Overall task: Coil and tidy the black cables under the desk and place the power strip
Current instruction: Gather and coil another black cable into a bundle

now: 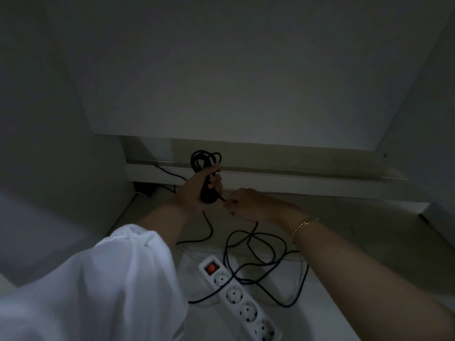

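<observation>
Sockets (234, 294) are dotting the long white plastic power strip (248, 313) nearest, thin black cable (225, 257) is looping loosely across and beyond it, and farther beyond the right hand (246, 205) is pinching that strand while the left hand (194, 190) is gripping the round coiled bundle (206, 194).

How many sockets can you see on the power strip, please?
4 sockets in a row on the power strip, after the red switch; more may be cut off below.

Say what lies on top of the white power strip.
A loose black cable crosses the white plastic power strip at the first socket, beside its red switch. The other sockets are empty; the strip's near end runs out of frame.
</observation>
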Available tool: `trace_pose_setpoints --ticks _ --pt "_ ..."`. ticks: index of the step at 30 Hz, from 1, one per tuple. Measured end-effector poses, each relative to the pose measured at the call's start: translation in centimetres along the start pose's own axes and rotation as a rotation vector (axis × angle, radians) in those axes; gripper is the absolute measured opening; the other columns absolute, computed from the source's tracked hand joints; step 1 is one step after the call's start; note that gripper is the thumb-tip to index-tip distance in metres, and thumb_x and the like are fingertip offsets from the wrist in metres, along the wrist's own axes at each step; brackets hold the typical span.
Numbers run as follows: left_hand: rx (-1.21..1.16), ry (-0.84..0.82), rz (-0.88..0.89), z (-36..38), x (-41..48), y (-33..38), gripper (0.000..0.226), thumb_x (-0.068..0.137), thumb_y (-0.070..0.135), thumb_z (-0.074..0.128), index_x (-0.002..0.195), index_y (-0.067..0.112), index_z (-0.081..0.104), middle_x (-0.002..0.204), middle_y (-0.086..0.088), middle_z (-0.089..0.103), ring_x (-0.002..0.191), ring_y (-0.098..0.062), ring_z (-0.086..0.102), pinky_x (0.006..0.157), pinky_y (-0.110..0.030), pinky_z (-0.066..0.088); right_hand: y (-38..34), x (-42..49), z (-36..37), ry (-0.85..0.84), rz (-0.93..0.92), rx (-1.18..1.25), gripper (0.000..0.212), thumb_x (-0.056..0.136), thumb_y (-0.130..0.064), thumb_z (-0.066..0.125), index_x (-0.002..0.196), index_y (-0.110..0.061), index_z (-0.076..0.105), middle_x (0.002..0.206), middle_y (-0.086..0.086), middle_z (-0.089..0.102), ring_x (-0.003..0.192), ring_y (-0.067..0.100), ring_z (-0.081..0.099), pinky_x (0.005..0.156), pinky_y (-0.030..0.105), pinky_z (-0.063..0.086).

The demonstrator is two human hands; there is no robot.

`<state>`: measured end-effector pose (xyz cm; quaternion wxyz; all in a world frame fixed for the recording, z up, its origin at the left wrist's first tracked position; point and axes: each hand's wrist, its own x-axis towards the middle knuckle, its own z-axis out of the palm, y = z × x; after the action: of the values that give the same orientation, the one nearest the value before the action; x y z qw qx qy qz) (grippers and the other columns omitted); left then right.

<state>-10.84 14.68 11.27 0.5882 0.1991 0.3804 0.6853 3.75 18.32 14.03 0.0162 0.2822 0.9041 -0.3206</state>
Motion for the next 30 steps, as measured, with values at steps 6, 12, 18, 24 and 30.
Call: trace_pose_setpoints --ticks 6,12,18,24,30 --pt "0.262 0.028 -0.1 -0.6 0.0 -0.3 0.023 0.098 0.022 0.044 0.077 0.012 0.045 0.039 0.007 0.038 0.028 -0.003 0.031 0.031 -0.013 0.028 0.6 0.1 -1.9 -0.032 0.017 -0.063 0.017 0.087 -0.016 0.062 0.096 -0.003 0.067 0.077 -0.005 0.051 0.067 0.005 0.047 0.05 0.008 0.037" --pt "0.332 0.066 -0.022 -0.3 0.6 -1.0 0.018 0.096 0.02 0.05 0.079 0.017 0.051 0.043 0.007 0.039 0.032 -0.005 0.033 0.035 -0.016 0.031 0.9 -0.4 -2.8 0.098 -0.128 -0.065 0.015 0.077 -0.01 0.073 0.089 -0.001 0.073 0.068 -0.012 0.055 0.062 -0.001 0.049 0.057 0.005 0.036" --pt "0.362 -0.003 -0.08 1.1 0.7 -1.5 0.022 0.095 0.021 0.053 0.073 0.016 0.052 0.042 0.004 0.044 0.043 -0.011 0.048 0.051 -0.023 0.05 2.1 -0.1 -1.5 0.145 -0.139 -0.13 0.013 0.077 -0.01 0.071 0.089 -0.006 0.074 0.08 -0.01 0.059 0.086 0.011 0.055 0.081 0.025 0.045" --pt "0.493 -0.131 -0.12 1.3 0.6 -2.5 0.031 0.097 0.02 0.05 0.068 0.013 0.061 0.051 -0.001 0.046 0.05 -0.016 0.056 0.066 -0.036 0.058 2.3 -0.2 -1.8 0.39 -0.044 -0.033 0.017 0.07 -0.015 0.076 0.076 -0.016 0.06 0.09 0.0 0.061 0.089 0.017 0.059 0.075 0.031 0.044" --pt "0.591 -0.061 -0.026 1.5 0.3 -2.2 0.038 0.095 0.014 0.051 0.057 0.014 0.05 0.047 0.0 0.044 0.045 -0.013 0.048 0.04 -0.019 0.039 2.4 0.3 -1.5 0.441 0.011 -0.005 0.033 0.067 -0.03 0.078 0.062 -0.025 0.046 0.07 -0.012 0.05 0.07 0.008 0.048 0.058 0.025 0.033"
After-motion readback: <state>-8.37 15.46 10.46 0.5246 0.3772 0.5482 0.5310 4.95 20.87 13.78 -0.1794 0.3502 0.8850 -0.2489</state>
